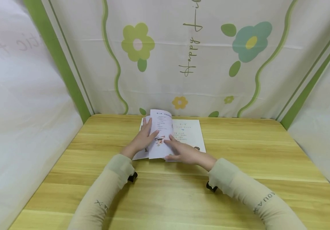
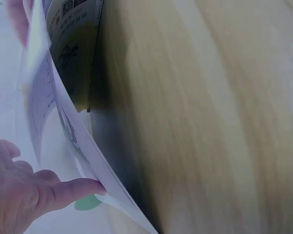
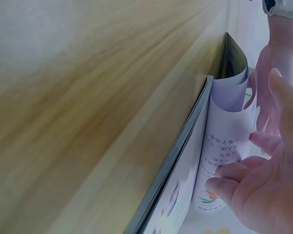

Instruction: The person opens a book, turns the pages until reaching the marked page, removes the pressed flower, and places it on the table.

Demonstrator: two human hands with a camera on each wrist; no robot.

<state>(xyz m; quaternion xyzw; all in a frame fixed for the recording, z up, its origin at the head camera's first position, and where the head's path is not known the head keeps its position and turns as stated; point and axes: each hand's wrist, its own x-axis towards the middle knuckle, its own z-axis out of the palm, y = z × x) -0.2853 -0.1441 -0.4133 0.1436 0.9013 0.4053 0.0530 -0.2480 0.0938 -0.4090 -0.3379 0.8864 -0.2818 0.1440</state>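
Note:
An open illustrated book (image 1: 193,135) lies near the far edge of the wooden table, with printed text and small coloured pictures. One leaf (image 1: 161,123) stands curved above the left side. My left hand (image 1: 142,136) rests at that side with its fingers spread, the thumb reaching toward the leaf. In the left wrist view, the left thumb (image 2: 80,189) lies against the white paper near its edge. My right hand (image 1: 185,153) touches the raised leaf with extended fingers, its wrist over the book's lower right. The right fingers (image 3: 224,187) lie against the curled paper in the right wrist view.
The wooden table (image 1: 165,195) stretches around the book and toward me. A white curtain (image 1: 165,86) printed with flowers and lettering hangs behind it, with white cloth walls at both sides. A black wrist device (image 1: 132,176) shows under the left cuff.

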